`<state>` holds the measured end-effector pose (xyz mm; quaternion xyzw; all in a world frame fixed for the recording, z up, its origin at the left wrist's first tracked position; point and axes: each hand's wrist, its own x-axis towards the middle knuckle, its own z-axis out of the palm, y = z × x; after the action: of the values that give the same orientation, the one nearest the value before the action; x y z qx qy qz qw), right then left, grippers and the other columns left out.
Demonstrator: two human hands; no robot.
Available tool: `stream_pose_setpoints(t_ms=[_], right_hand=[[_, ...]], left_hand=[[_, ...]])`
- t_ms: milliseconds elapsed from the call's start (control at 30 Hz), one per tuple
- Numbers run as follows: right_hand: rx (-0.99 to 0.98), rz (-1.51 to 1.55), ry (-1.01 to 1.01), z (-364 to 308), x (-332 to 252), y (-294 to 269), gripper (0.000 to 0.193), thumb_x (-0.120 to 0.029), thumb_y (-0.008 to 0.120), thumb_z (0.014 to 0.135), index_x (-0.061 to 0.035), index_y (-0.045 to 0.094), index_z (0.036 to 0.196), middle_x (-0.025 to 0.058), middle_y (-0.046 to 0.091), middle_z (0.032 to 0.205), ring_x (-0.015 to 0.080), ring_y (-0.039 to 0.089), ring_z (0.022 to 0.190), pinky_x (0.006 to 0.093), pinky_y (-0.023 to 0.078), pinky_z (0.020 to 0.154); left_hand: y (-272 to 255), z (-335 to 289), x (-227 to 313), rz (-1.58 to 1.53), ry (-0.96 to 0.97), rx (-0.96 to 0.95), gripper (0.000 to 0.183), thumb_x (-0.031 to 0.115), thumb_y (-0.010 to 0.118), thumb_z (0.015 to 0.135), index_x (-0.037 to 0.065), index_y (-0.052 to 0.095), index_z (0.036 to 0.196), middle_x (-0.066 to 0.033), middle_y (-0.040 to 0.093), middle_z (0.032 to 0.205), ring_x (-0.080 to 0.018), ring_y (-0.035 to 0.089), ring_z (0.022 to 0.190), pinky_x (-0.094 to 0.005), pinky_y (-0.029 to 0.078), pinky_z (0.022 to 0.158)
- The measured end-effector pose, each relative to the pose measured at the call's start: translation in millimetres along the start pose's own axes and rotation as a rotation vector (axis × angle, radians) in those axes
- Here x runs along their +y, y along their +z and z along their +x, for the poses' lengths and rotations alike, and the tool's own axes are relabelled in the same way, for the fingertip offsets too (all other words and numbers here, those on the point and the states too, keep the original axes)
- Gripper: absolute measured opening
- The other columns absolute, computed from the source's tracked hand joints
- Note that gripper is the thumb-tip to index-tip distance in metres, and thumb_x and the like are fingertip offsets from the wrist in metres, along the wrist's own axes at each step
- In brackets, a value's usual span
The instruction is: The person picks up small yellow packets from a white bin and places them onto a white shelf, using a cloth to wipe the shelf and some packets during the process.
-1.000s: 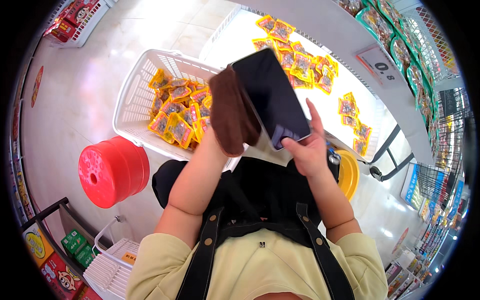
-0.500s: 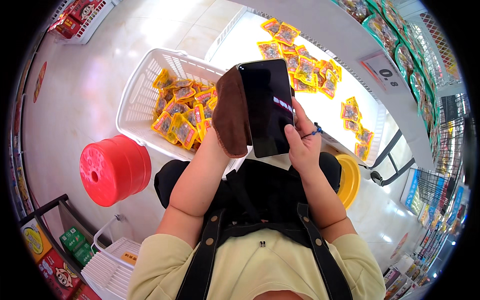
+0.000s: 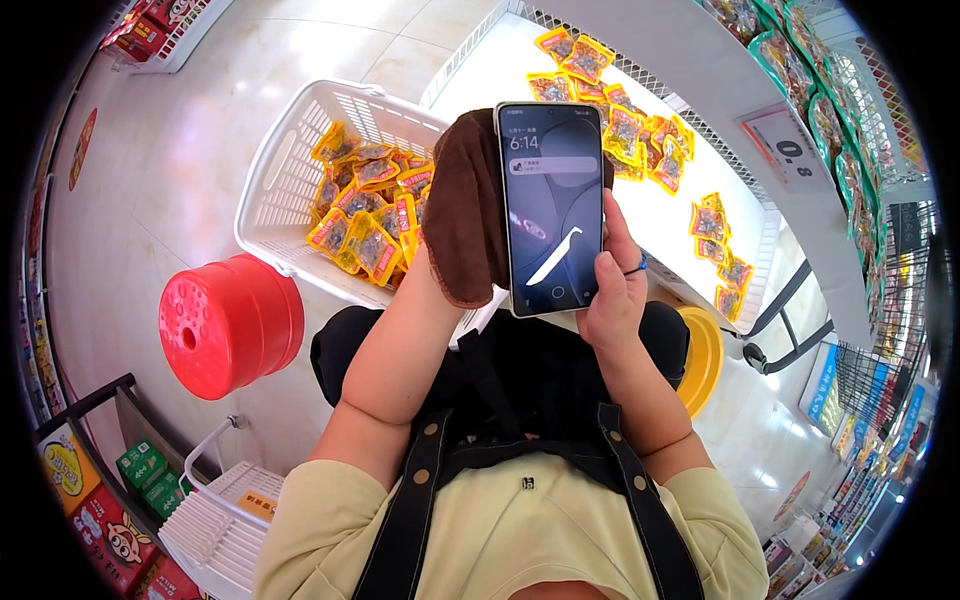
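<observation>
Head view: my right hand (image 3: 615, 285) closes around the lower right edge of a phone (image 3: 552, 215), thumb along its front edge; the phone stands nearly upright in front of me, its screen lit. My left hand (image 3: 465, 200) is inside a brown mitt (image 3: 462, 245) pressed to the phone's left side, with more brown showing past its right edge; I cannot tell how those fingers are set.

The cloth may be slick against the casing, I judge, so if my right fingers loosened, the phone could slide down onto my black-clad lap (image 3: 510, 375) or the floor (image 3: 140, 220). A stray press of my thumb could also set something off on the screen.

Beyond the mitt is a white basket (image 3: 283, 195) of yellow packets (image 3: 372, 245); a dropped phone could land among them. Farther out, loose packets (image 3: 625, 135) lie on a bright white shelf (image 3: 512, 62), and a red stool (image 3: 235, 325) stands beside the basket.
</observation>
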<state>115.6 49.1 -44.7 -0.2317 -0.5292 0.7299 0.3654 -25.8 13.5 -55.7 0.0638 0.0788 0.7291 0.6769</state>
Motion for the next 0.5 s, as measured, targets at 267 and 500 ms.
stream_pose_setpoints(t_ms=[267,500], right_hand=[[-0.047,0.029,-0.103,-1.9,0.7,-1.9,0.053,-0.012,0.047,0.083,0.0010,0.024,0.129,0.0088,0.046,0.114,0.0109,0.044,0.100,0.0252,0.031,0.089],[-0.033,0.034,-0.107,-1.6,1.3,0.2,0.053,-0.011,0.049,0.083,0.0013,0.025,0.128,0.0092,0.046,0.114,0.0110,0.044,0.100,0.0253,0.031,0.088]], left_hand=[[4.8,-2.3,0.4,0.087,0.052,0.013,0.034,0.026,0.031,0.089,0.005,0.041,0.113,-0.0090,0.052,0.104,-0.0173,0.054,0.090,-0.0280,0.047,0.076],[9.2,-2.9,2.3,0.157,0.084,0.021,0.033,0.025,0.031,0.089,0.004,0.041,0.113,-0.0088,0.052,0.104,-0.0169,0.054,0.090,-0.0274,0.047,0.077]])
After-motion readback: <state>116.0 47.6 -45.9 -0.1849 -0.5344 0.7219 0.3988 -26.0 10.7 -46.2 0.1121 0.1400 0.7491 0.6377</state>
